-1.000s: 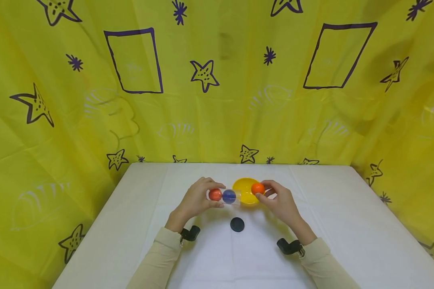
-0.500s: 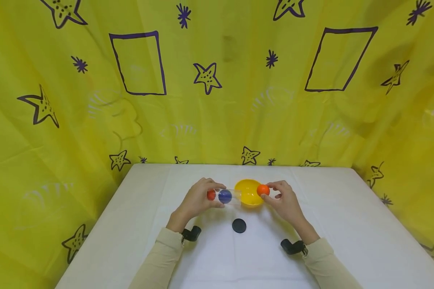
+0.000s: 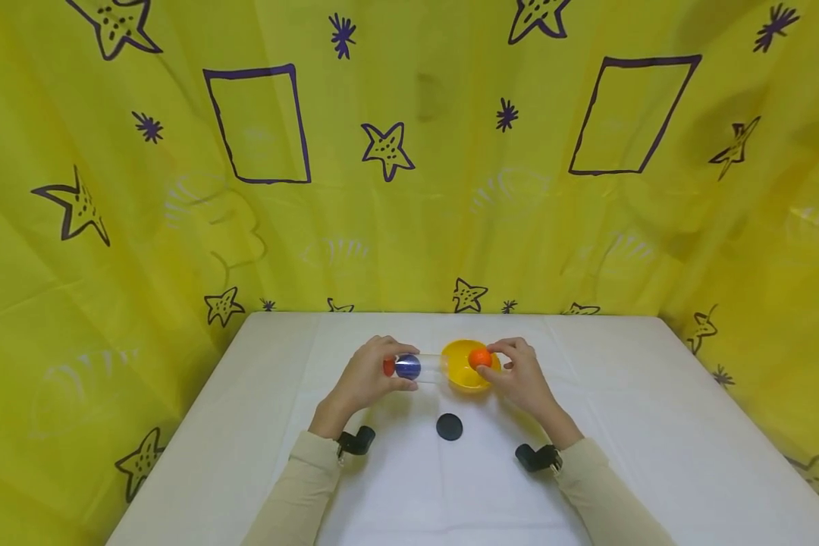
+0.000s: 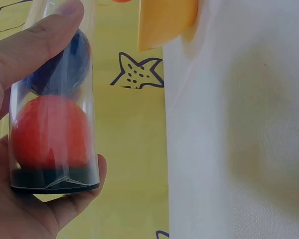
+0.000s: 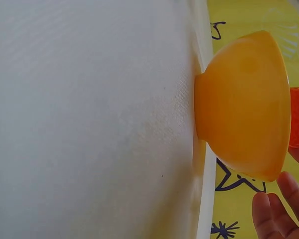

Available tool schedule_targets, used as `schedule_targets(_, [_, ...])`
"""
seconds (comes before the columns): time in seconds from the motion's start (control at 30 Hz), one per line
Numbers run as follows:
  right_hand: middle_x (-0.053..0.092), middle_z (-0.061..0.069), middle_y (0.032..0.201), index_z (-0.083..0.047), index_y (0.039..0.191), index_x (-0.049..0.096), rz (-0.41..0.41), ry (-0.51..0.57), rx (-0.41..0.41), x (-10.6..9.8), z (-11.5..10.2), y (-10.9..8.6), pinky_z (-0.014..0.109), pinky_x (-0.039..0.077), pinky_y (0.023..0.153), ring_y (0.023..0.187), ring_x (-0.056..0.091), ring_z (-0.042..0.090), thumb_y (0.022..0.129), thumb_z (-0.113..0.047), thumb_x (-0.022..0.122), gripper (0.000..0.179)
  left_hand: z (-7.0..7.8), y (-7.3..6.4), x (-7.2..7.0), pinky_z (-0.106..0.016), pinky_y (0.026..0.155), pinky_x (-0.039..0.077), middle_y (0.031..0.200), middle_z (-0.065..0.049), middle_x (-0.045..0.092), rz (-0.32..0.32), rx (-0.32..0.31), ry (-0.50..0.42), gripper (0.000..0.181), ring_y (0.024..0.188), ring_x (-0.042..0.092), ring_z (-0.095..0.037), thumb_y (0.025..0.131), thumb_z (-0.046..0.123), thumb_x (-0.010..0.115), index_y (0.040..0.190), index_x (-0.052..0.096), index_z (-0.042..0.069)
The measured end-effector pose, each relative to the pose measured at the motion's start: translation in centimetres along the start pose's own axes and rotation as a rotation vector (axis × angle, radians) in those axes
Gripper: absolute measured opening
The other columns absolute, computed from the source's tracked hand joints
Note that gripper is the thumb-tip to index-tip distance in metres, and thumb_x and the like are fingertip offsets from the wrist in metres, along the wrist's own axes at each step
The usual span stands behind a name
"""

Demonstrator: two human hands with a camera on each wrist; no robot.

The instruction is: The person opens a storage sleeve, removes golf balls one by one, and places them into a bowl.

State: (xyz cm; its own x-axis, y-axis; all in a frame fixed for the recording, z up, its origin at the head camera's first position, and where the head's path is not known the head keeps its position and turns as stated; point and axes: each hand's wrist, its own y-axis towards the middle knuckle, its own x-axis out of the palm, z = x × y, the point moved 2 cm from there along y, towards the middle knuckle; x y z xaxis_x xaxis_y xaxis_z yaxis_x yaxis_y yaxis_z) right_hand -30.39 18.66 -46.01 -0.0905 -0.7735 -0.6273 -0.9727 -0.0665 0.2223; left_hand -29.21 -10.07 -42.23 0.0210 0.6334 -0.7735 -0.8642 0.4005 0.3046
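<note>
My left hand [image 3: 367, 373] grips a clear plastic tube [image 3: 431, 368] held sideways, its open end toward the bowl. Inside it a red ball [image 4: 52, 133] rests against the black end cap [image 4: 55, 180], with a dark blue ball [image 3: 407, 367] beside it. My right hand [image 3: 522, 379] pinches an orange ball [image 3: 480, 358] between thumb and fingertips. That ball overlaps the yellow bowl [image 3: 465, 379] in the head view; the right wrist view has it just beyond the rim of the bowl [image 5: 244, 107].
A black round cap [image 3: 449, 427] lies on the white table [image 3: 444, 493] nearer the body than the bowl. Behind the table's far edge hangs a yellow curtain [image 3: 444, 227] with drawn stars.
Both balls in the tube have slid left, deeper toward the left palm. The orange ball in my right hand went slightly right, then back left over the bowl.
</note>
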Motion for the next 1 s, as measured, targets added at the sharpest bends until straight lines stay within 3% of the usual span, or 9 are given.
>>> schedule_targets(0.27, [0.046, 0.019, 0.138, -0.006, 0.121, 0.069, -0.047, 0.019, 0.084, 0.8, 0.1, 0.9, 0.053, 0.045, 0.106, 0.128, 0.041, 0.037, 0.093, -0.026, 0.076, 0.035, 0.1, -0.1, -0.1, -0.038, 0.089, 0.048, 0.104, 0.001, 0.070, -0.003, 0.003, -0.022, 0.049, 0.101, 0.055, -0.018, 0.074, 0.024, 0.093, 0.120, 0.076, 0.021])
schedule_targets(0.47, [0.049, 0.019, 0.139, -0.007, 0.105, 0.072, 0.005, 0.025, 0.105, 0.8, 0.2, 1.2, 0.051, 0.047, 0.105, 0.128, 0.041, 0.038, 0.099, -0.017, 0.066, 0.013, 0.3, -0.1, -0.1, -0.036, 0.088, 0.048, 0.104, 0.002, 0.069, -0.003, 0.000, -0.017, 0.049, 0.101, 0.055, -0.017, 0.074, 0.025, 0.093, 0.120, 0.076, 0.021])
schedule_targets(0.67, [0.050, 0.018, 0.136, -0.008, 0.107, 0.070, -0.014, 0.028, 0.126, 1.0, 0.3, 1.2, 0.051, 0.047, 0.106, 0.127, 0.041, 0.037, 0.100, -0.018, 0.064, 0.013, 0.5, -0.1, -0.2, -0.037, 0.087, 0.048, 0.105, 0.001, 0.069, -0.007, -0.007, -0.023, 0.050, 0.101, 0.055, -0.018, 0.074, 0.025, 0.093, 0.120, 0.075, 0.019])
schedule_targets(0.8, [0.051, 0.017, 0.135, -0.009, 0.109, 0.070, -0.005, 0.027, 0.123, 0.8, 0.2, 1.0, 0.049, 0.048, 0.104, 0.125, 0.043, 0.035, 0.101, -0.019, 0.064, 0.015, 0.5, -0.2, -0.2, -0.038, 0.089, 0.049, 0.106, 0.000, 0.070, -0.010, -0.007, -0.026, 0.050, 0.102, 0.056, -0.019, 0.074, 0.024, 0.093, 0.121, 0.075, 0.018])
schedule_targets(1.0, [0.055, 0.018, 0.128, -0.007, 0.110, 0.072, 0.044, -0.001, 0.055, -0.1, -0.5, 0.7, 0.046, 0.047, 0.098, 0.121, 0.046, 0.038, 0.099, -0.019, 0.066, 0.017, 0.7, -0.2, -0.2, -0.040, 0.091, 0.051, 0.107, 0.000, 0.070, -0.010, -0.013, -0.021, 0.049, 0.104, 0.057, -0.020, 0.075, 0.024, 0.093, 0.121, 0.075, 0.020])
